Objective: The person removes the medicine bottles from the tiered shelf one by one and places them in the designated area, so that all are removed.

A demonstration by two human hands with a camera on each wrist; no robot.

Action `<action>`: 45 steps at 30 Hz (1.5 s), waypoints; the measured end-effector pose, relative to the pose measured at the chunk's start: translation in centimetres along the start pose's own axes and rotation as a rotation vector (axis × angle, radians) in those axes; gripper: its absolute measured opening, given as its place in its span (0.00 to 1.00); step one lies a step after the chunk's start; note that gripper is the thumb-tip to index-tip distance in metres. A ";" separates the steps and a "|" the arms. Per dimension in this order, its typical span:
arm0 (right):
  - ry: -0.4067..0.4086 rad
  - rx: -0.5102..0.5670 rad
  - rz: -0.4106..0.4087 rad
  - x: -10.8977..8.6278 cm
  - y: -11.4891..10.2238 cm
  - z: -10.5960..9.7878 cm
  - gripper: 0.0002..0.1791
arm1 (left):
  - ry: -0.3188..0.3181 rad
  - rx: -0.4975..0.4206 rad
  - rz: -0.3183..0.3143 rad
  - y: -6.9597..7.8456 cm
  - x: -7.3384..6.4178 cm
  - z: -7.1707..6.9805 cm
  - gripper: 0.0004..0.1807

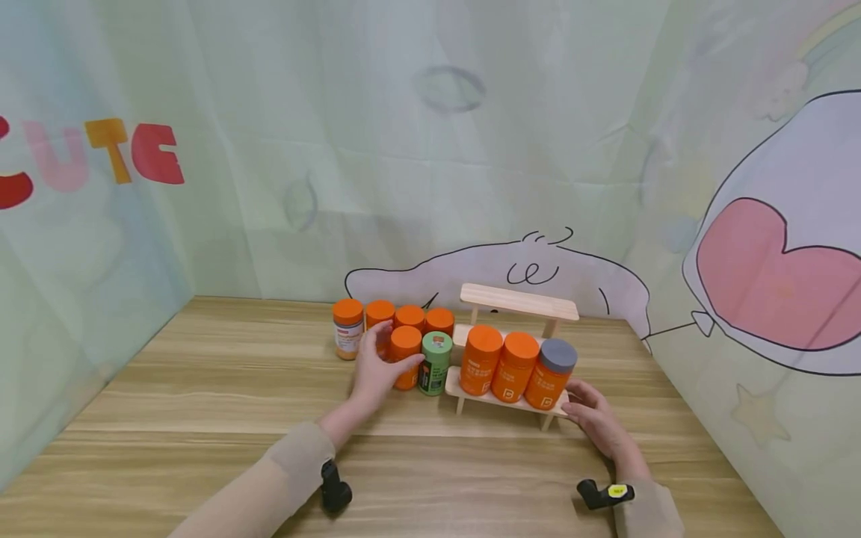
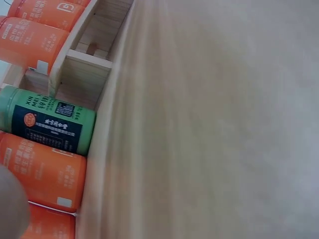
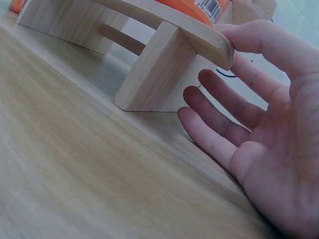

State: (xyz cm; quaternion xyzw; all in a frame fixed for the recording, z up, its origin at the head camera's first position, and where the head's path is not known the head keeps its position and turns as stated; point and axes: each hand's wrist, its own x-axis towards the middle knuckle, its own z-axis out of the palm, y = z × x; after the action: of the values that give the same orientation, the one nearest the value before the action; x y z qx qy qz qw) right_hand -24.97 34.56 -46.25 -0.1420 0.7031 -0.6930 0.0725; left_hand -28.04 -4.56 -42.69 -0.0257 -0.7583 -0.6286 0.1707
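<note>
Right hand (image 1: 597, 420) pinches the round-edged wooden stand (image 1: 518, 301); left hand (image 1: 371, 371) spans a cylindrical orange jar (image 1: 406, 342), grip hard to tell.

Left sleeve (image 1: 265, 474): plain beige | Left wrist unit (image 1: 335, 489): black, rounded end | Right sleeve (image 1: 649, 514): beige | Right wrist unit (image 1: 592, 496): black, yellow label (image 1: 617, 491)

Jars (image 1: 516, 368) on shelf (image 1: 518, 301), other jars (image 1: 406, 362) (left)

upright orange jar (image 1: 406, 343), upright green jar (image 1: 435, 368) just beside it, tiered wooden shelf (image 1: 519, 302) at right
</note>
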 end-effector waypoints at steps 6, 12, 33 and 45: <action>0.001 0.005 -0.001 -0.1 0.2 0.0 0.21 | 0.103 -0.106 0.135 1.2 0.2 0.3 0.30; -0.004 0.014 -0.007 -0.3 0.3 -0.1 0.21 | 0.128 -0.128 0.342 2.4 0.4 1.2 0.23; 0.035 -0.002 0.026 -0.2 0.1 0.1 0.20 | -0.314 -0.171 0.276 5.6 -0.9 5.1 0.37; 0.009 0.001 -0.002 -0.1 0.1 0.0 0.21 | -0.420 -0.055 0.152 6.0 -1.4 6.5 0.42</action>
State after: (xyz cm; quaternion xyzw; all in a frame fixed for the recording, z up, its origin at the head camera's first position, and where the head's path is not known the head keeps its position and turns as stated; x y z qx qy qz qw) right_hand -24.88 34.61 -46.40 -0.1395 0.7029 -0.6941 0.0685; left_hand -26.66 3.21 -38.43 -0.2176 -0.7558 -0.6152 0.0550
